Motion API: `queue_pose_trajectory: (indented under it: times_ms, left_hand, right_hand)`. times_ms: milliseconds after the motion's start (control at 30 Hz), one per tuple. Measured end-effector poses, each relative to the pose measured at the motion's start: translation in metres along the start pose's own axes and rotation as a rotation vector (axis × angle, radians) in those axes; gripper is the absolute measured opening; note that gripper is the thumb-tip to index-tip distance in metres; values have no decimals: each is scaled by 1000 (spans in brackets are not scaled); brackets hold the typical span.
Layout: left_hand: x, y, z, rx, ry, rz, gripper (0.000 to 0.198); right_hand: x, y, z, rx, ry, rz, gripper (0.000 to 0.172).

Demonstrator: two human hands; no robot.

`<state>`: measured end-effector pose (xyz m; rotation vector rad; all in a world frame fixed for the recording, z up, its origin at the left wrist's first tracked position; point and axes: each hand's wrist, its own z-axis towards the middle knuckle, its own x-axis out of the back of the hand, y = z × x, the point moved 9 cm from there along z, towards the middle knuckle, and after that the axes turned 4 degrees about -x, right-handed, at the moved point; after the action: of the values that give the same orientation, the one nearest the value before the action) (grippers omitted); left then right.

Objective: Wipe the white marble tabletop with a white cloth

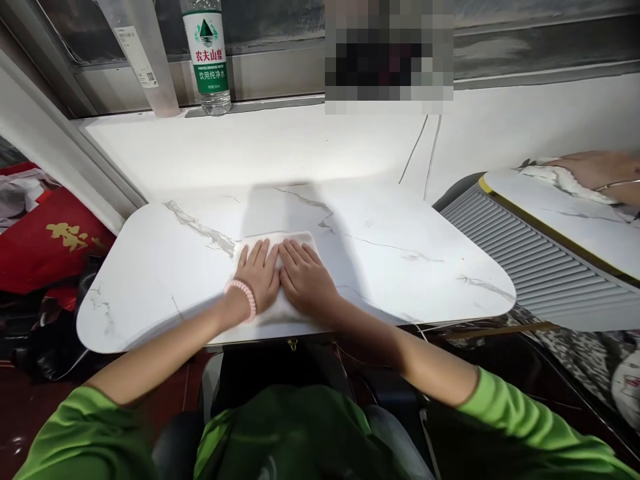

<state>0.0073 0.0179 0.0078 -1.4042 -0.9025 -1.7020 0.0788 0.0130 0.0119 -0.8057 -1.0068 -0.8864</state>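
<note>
A pale cloth [300, 238], folded into a rough square, lies on the white marble-patterned table [145, 267] near its front edge. My left hand [259, 275] rests flat on the cloth's left part, fingers stretched out and pointing away from me; a pink coiled band [245, 293] circles that wrist. Pressed flat beside it, my right hand [303, 275] covers the right part of the cloth, its fingers also stretched. The two thumbs nearly meet in the middle. Much of the cloth is hidden beneath my palms and wrists.
On the ledge behind the table stand a water bottle [207, 60] and a tall translucent container [145, 63]. Red bags [55, 240] sit at the left. To the right is another white table [565, 200] with ribbed grey side, where another person's hand [595, 170] rests by a cloth.
</note>
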Motion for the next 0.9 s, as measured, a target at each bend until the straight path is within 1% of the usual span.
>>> queue_pose_trajectory:
  times_ms: [67,133,200,267,333,400,467,600,700,800,900]
  left_hand:
    - [3,7,-23,11,18,6,53]
    - [6,11,-36,12,5,4,54]
    - [7,9,-38,10,-47,-6,55]
    - [5,1,-31,19,-123,-24,56]
    - [1,-14,-18,44,-192,-41,57]
    - [-1,-35,-1,90,-214,-43,57]
    - [-1,-60,18,138,-179,-25,56]
    - [0,-113,59,203,-68,-17,54]
    - [-2,-148,86,251,-25,-33,54]
    - [-2,-172,109,255,8,-44,53]
    - [-3,-185,126,244,24,-45,52]
  right_hand:
    - [5,-13,-16,44,-7,-2,55]
    - [6,-20,-23,77,-34,-1,55]
    - [6,-24,-21,99,-64,2,55]
    - [3,-26,-13,116,-81,-3,56]
    - [-2,-26,3,132,-87,-10,57]
    - [-10,-27,26,143,-89,-10,57]
    - [-19,-26,56,154,-82,1,56]
    - [-42,-24,126,169,-78,21,55]
    - [-57,-19,169,159,-98,42,53]
    - [-64,-14,197,141,-92,73,52]
    - [-67,-9,212,107,-66,91,51]
